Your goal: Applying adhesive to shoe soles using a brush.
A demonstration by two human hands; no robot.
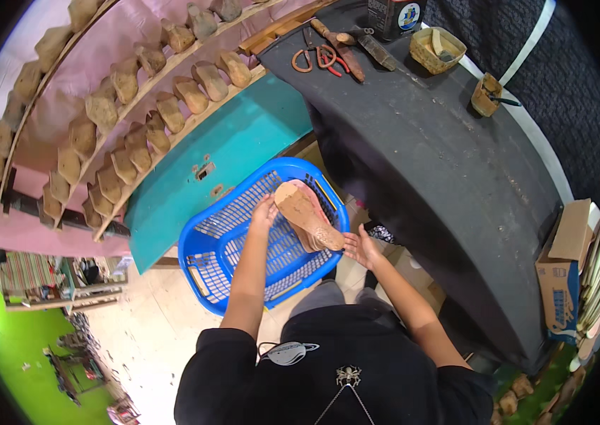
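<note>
Sole-shaped pieces (298, 209), stacked, are positioned over the right part of the blue basket (289, 165), the left hand (264, 212) gripping their broad end, the right hand (363, 248) spread at their narrow end.

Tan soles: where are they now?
Near the head view's centre, the tan soles are between the left hand and right hand, seen over the right side of the blue basket.

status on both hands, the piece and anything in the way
Left hand at far end of tan sole-shaped piece; right hand open at near end. Piece above blue basket's floor. No obstruction visible between hands.
</note>
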